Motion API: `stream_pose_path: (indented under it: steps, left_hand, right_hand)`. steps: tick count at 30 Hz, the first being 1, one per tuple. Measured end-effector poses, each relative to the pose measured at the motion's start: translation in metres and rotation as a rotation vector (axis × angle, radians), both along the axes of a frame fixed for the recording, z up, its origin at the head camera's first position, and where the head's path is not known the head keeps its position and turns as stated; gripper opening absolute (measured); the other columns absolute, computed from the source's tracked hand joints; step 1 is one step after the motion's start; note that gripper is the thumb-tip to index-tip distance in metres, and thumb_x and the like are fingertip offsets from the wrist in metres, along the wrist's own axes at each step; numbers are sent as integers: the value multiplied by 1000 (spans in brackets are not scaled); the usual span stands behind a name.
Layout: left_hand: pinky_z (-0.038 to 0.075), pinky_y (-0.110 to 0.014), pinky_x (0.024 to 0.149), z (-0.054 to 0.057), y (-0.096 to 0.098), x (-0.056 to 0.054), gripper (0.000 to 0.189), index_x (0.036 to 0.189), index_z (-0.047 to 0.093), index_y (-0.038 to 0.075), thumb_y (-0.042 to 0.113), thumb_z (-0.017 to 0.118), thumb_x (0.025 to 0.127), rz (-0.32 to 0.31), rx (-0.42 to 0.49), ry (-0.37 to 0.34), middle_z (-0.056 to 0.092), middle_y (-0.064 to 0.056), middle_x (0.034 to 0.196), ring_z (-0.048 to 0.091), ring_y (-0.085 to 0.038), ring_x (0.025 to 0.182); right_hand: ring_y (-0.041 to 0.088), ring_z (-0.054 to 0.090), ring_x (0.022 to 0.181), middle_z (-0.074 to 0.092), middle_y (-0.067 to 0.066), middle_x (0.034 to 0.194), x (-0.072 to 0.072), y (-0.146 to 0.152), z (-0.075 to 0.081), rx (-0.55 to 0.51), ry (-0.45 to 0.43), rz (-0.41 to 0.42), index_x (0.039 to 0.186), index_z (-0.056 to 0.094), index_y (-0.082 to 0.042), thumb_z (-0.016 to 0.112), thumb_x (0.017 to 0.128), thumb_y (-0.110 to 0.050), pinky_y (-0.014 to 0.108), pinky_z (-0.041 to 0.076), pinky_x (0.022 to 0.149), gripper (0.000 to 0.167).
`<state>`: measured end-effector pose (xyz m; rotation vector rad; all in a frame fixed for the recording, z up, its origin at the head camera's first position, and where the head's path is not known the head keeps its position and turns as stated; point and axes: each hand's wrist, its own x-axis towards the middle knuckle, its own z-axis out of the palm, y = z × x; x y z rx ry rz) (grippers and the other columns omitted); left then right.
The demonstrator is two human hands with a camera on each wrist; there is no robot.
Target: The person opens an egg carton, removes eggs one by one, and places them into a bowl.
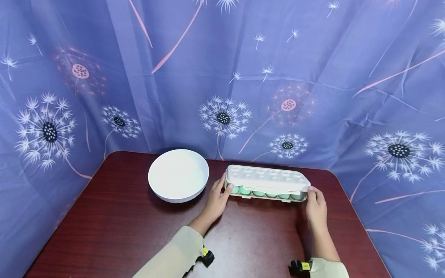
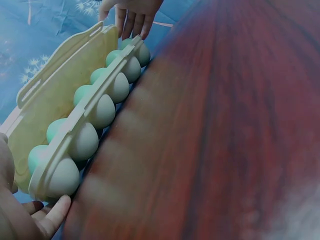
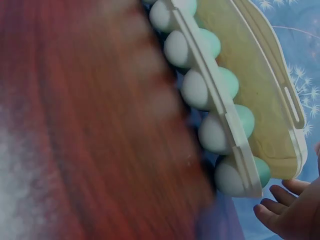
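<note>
A blue-violet curtain point(image 1: 167, 108) printed with dandelions hangs behind the dark red, wood-grained counter point(image 1: 114, 216). In the head view, I hold a pale egg carton point(image 1: 267, 179) by its two ends, over the far part of the counter. My left grip point(image 1: 216, 199) clasps its left end, thumb at the front corner; my right grip point(image 1: 316, 206) pinches its right end by the front corner. The carton's white, dimpled lid point(image 1: 243, 175) is partly raised, and green eggs point(image 1: 245, 191) line the gap along its front. A white bowl point(image 1: 178, 175) sits on the counter to the left of the carton. My pale sleeves point(image 1: 177, 251) reach in from the carton's near side.

From the left wrist, the carton runs away from my left grip, whose fingers bend around its near end. Whitish rounded cups point(image 2: 102, 111) bulge below the carton's rim, and my right grip is at its far end. I cannot tell whether the cups touch the counter.

From the right wrist, the fingers of my right grip lie at the carton's end, just below the lid's corner; most of that hand is out of frame.
</note>
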<state>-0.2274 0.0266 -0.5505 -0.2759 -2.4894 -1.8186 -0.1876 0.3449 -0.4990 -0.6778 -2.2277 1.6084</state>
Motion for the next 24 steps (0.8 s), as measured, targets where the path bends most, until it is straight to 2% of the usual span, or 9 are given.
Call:
stream_pose_path:
  steps: [3,6,7,10,11,13,16,19,24]
  left_hand:
    - [55,-43,99,2,1,-1,72,160,29,11,54,44,104,11,-9,9,39,-17,158,46,-32,141]
    - [55,-43,100,4,2,-2,71,159,31,9,53,44,105,29,-2,15,40,-17,158,47,-31,140]
    - [54,-43,101,5,2,-2,70,158,32,8,52,44,105,37,5,16,40,-17,158,47,-31,140]
    - [53,-45,103,7,4,-3,68,157,34,7,49,46,105,61,29,22,41,-16,157,45,-30,142]
    - [52,-46,104,8,5,-3,67,157,35,7,49,46,105,70,33,22,41,-16,157,44,-30,143]
    - [52,-46,105,10,6,-3,67,156,37,9,50,47,105,89,41,18,42,-15,157,44,-29,143]
    - [51,-46,106,13,8,-4,67,156,39,10,52,47,104,109,71,18,42,-15,157,46,-30,142]
    - [51,-45,107,15,9,-8,66,154,42,11,53,47,104,127,113,22,42,-15,157,48,-30,140]
    - [52,-45,105,19,9,-16,58,149,50,11,48,50,104,165,147,37,48,-15,152,52,-30,136]
  right_hand:
    - [21,49,130,53,6,138,-2,-2,2,-112,49,-21,143,46,0,36,108,-40,34,37,114,54]
    - [14,50,127,52,3,135,-3,-2,3,-150,84,-26,143,46,1,34,109,-34,38,36,118,51]
    - [13,48,127,52,5,137,-4,-2,2,-144,92,-22,144,45,2,33,109,-32,38,36,118,51]
    - [12,47,124,49,11,143,-5,-1,1,-63,82,-19,147,45,2,34,108,-25,25,40,107,48]
    - [12,49,119,49,13,142,-6,0,0,-47,79,-18,147,46,1,36,108,-22,22,43,99,47]
    - [7,48,112,50,14,140,-8,0,0,0,75,-23,146,48,0,38,105,-16,14,40,89,45]
    - [1,48,104,51,12,135,-12,0,1,-3,96,-28,145,49,1,41,103,-11,10,40,84,44]
    - [2,47,110,50,11,137,-15,0,4,3,110,-41,145,50,1,42,104,-14,7,38,87,44]
    - [12,47,123,50,13,142,-19,1,8,-4,110,-59,145,51,-1,43,105,-19,12,37,94,45]
